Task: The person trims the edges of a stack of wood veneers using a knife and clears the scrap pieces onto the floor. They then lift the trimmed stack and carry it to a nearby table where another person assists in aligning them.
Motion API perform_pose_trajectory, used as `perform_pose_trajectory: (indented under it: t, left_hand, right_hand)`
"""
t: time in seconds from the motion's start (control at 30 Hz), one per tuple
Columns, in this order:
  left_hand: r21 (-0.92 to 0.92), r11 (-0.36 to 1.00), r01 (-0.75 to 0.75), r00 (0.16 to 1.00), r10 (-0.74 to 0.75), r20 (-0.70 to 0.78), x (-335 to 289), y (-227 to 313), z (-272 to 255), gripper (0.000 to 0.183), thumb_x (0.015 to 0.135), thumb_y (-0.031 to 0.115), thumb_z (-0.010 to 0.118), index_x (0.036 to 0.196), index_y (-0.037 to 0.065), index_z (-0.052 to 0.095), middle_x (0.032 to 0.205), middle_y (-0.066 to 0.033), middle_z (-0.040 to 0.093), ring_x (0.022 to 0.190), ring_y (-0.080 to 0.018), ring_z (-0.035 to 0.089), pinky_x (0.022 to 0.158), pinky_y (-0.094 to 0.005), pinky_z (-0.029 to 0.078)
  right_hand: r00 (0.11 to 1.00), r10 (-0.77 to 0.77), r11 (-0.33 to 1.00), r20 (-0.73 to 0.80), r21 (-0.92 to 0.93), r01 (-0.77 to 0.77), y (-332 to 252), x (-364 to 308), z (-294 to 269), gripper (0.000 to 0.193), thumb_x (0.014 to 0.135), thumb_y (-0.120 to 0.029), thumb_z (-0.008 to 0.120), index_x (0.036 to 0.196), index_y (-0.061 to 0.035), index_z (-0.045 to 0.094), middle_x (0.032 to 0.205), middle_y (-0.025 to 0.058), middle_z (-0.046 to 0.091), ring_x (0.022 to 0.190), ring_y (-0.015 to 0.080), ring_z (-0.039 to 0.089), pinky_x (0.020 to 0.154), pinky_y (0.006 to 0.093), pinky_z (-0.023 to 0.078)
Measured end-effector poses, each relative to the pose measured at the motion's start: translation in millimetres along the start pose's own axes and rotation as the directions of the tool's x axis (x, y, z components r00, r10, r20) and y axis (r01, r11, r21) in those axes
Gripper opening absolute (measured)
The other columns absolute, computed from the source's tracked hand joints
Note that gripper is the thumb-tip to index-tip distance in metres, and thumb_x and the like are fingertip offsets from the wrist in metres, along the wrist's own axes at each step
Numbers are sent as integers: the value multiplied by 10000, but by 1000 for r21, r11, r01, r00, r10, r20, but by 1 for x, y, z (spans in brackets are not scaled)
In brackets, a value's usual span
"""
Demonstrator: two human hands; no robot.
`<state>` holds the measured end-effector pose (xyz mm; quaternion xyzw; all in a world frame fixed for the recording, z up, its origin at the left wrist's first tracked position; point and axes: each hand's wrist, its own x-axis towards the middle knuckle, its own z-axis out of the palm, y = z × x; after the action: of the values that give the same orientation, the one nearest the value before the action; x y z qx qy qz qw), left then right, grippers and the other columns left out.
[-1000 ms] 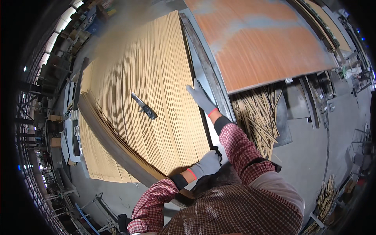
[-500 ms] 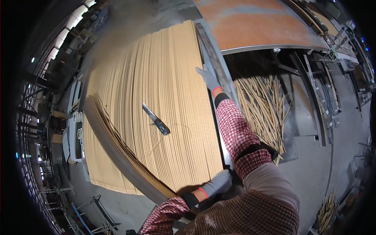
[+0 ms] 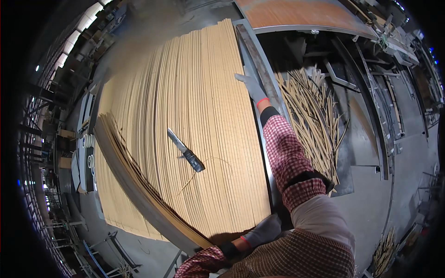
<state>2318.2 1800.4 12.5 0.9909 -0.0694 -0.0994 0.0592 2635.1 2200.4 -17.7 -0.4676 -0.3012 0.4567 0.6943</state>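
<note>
A wide layer of long tan strips, cardboard or board by their look [image 3: 222,153], lies side by side before me. My right hand [image 3: 251,88], in a grey glove, rests at the far right edge of the strips, thumb stretched over the top and its other fingers partly hidden. At the near right corner, my gloved left hand [image 3: 263,230] lies against the strip ends, its fingertips hard to make out. A black-handled knife [image 3: 187,154] lies on the strips, away from both hands. A curved bundle of darker strips [image 3: 148,187] crosses the near left side.
A dark metal bar [image 3: 260,65] runs along the right edge of the strips. Many loose narrow offcuts [image 3: 315,120] are heaped beyond it. An orange-brown tabletop [image 3: 296,16] stands at the far right. White rolls [image 3: 88,141] sit at the left.
My view has shifted slightly, so the strips and knife sit a little lower in it. Both hands keep about the same places on the strip edge.
</note>
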Motion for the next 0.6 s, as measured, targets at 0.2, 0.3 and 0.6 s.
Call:
perform_pose_trajectory:
  t: [0.2, 0.3, 0.6]
  left_hand:
    - [0, 998, 58, 969, -56, -242, 4, 10, 32, 163, 745, 244, 567, 652, 141, 653, 715, -45, 607, 745, -213, 571, 804, -362, 408]
    - [199, 980, -18, 955, 76, -287, 6, 1, 41, 119, 719, 207, 587, 646, 135, 647, 699, -27, 595, 736, -186, 561, 739, -336, 393]
    - [-351, 935, -60, 910, -94, -405, 7, -1, 22, 197, 752, 224, 548, 635, 98, 646, 706, -73, 605, 746, -243, 565, 732, -358, 411]
  right_hand:
    - [998, -27, 1000, -63, -13, 26, 0, 5, -23, 895, 836, -271, 679, 1479, 62, 153, 1488, 207, 325, 1377, 241, 328, 1110, 297, 266]
    - [1000, -2, 995, -26, 102, 5, -12, 14, -11, 876, 827, -225, 682, 1476, 64, 170, 1471, 205, 351, 1333, 235, 385, 1071, 294, 324]
    - [987, 6, 1000, -160, -2, -7, -26, 4, -12, 941, 802, -285, 704, 1470, 84, 153, 1463, 218, 365, 1325, 261, 392, 1060, 302, 334]
